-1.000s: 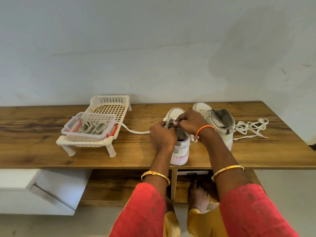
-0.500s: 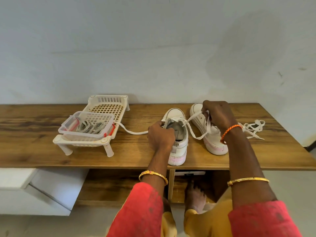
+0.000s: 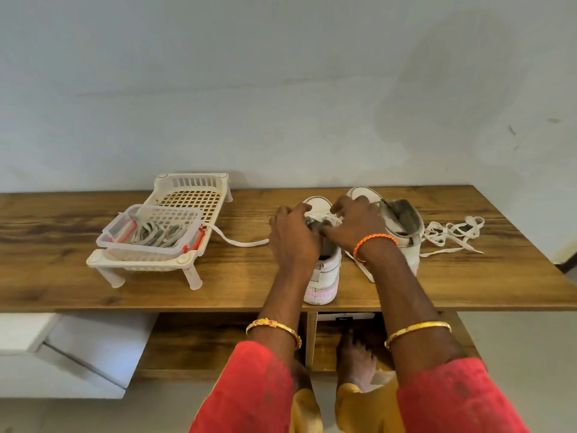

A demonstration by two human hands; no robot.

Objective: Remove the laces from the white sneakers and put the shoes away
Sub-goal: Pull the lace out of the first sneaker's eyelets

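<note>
Item 1: near sneaker (image 3: 324,270), white w/ pinkish heel sole, stood on wooden shelf top (image 3: 218,285), heel toward front edge, toe toward wall. Tongue area is covered by both hands.

Item 2: left hand (image 3: 293,239), fingers curled round shoe's throat/tongue from left side; shoe is held.

Item 3: right hand (image 3: 356,226), fingers curled down at the eyelet area, lace (image 3: 237,242) appears pinched there; exact grip is hidden by knuckles. Orange thread band seen at wrist, gold bangles on both forearms.

Item 4: same lace is trailed left from the shoe across the shelf top, toward the rack.

Item 5: second sneaker (image 3: 402,229), just beside the first on the right, tipped w/ opening shown, grey lining visible.

Item 6: loose lace (image 3: 452,232), white, piled in loops on shelf top right of second sneaker, touching it or nearly so; cannot tell which.

Item 7: cream plastic rack (image 3: 187,195) on legs, left part of shelf top, well apart from shoes.

Item 8: clear lidded box (image 3: 150,232), set on rack's near end; greyish laces or bands seen inside.
</note>
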